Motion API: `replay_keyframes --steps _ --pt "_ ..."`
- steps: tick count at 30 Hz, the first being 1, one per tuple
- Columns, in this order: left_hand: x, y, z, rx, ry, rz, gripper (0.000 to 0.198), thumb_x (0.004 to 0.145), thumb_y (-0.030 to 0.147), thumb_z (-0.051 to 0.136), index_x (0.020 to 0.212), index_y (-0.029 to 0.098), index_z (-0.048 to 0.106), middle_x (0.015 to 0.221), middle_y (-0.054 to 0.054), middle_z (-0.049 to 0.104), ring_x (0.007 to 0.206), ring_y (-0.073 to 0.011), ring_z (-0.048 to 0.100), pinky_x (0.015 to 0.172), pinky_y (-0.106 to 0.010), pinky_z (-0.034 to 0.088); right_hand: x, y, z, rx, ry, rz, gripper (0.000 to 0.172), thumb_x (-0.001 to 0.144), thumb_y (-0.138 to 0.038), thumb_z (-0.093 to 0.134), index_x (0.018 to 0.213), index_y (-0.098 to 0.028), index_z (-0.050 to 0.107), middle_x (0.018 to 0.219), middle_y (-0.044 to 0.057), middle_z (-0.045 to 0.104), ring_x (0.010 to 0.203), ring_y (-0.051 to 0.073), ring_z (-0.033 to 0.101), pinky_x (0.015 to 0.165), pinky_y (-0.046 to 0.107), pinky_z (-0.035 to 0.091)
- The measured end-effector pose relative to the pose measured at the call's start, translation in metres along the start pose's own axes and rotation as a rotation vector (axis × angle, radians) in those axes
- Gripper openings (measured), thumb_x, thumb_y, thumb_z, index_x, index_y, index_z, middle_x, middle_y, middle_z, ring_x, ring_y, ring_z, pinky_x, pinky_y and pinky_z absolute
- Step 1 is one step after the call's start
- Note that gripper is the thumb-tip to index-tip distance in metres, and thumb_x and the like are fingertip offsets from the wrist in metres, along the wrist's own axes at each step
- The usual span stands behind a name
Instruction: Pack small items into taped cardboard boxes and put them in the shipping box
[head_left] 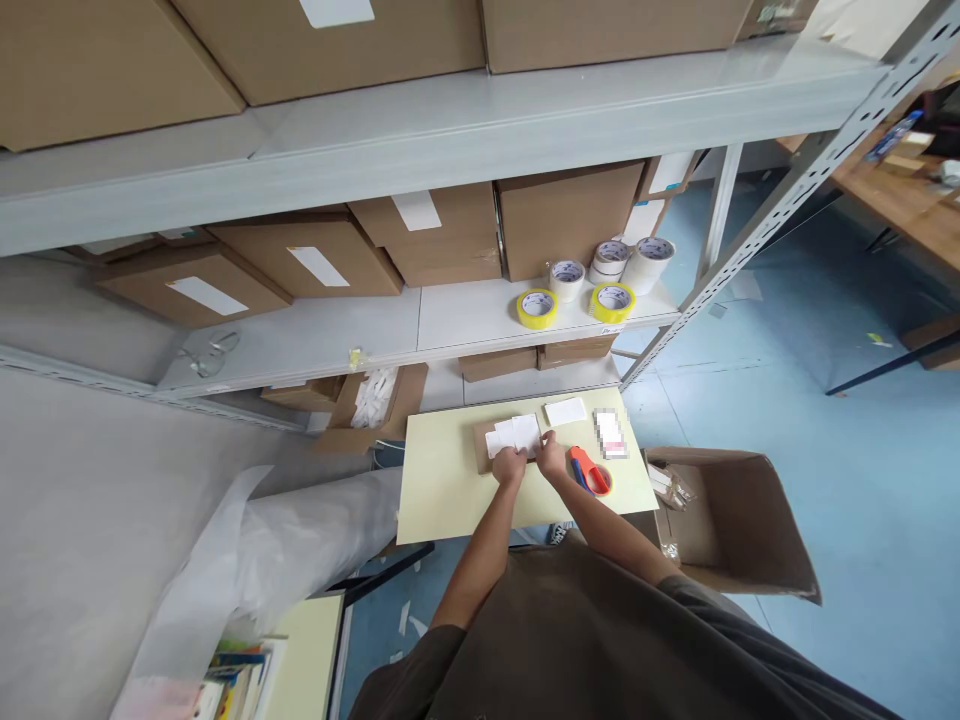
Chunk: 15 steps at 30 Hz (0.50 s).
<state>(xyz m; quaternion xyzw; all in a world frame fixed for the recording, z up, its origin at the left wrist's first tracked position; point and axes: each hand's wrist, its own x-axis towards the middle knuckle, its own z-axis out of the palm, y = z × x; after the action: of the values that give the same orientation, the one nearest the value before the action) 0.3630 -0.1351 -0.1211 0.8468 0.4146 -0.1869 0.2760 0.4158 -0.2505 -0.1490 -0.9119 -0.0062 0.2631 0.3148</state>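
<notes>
A small brown cardboard piece, perhaps a flat box, lies on the pale yellow table. Several white paper slips overlap on top of it. My left hand is closed at the lower edge of the slips, its fingertips partly hidden. At their right edge, my right hand pinches the paper between thumb and fingers. An orange-red tape dispenser rests just right of my right hand, with a blue pen-like item against it. Beyond it lie a white stack of paper and a blurred-out phone-like rectangle.
A metal shelf in front holds cardboard boxes, yellow tape rolls and white rolls. An open carton stands right of the table. To the left are a big roll of translucent wrap and books.
</notes>
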Motion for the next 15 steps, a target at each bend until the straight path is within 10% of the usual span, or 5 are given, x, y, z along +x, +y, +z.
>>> replay_keyframes --steps 5,8,15 --pt "0.007 -0.006 -0.013 0.184 -0.020 -0.032 0.069 0.088 0.075 0.062 0.111 0.013 0.080 0.121 -0.024 0.076 0.117 -0.0395 0.071 0.089 -0.040 0.054 0.011 -0.003 -0.017 -0.205 -0.095 0.002 0.044 0.100 -0.039 0.064 0.136 -0.016 0.052 0.113 0.018 0.075 0.104 0.032 0.072 0.085 0.036 0.048" --pt "0.010 -0.004 -0.018 0.244 0.054 0.150 0.057 0.100 0.060 0.050 0.122 0.016 0.078 0.128 -0.021 0.075 0.125 -0.0361 0.067 0.100 -0.043 0.052 0.012 0.003 -0.021 -0.252 -0.054 -0.070 0.057 0.099 -0.044 0.065 0.147 -0.018 0.049 0.125 0.019 0.072 0.115 0.033 0.067 0.090 0.038 0.049" --pt "0.030 0.002 -0.011 0.300 0.025 0.473 0.068 0.104 0.047 0.044 0.169 0.031 0.034 0.178 -0.002 0.024 0.165 -0.0337 0.009 0.132 -0.054 0.017 -0.014 0.039 0.015 -0.200 0.012 -0.325 0.054 0.107 -0.033 0.044 0.160 -0.028 0.047 0.166 0.014 0.045 0.146 0.032 0.047 0.115 0.045 0.041"
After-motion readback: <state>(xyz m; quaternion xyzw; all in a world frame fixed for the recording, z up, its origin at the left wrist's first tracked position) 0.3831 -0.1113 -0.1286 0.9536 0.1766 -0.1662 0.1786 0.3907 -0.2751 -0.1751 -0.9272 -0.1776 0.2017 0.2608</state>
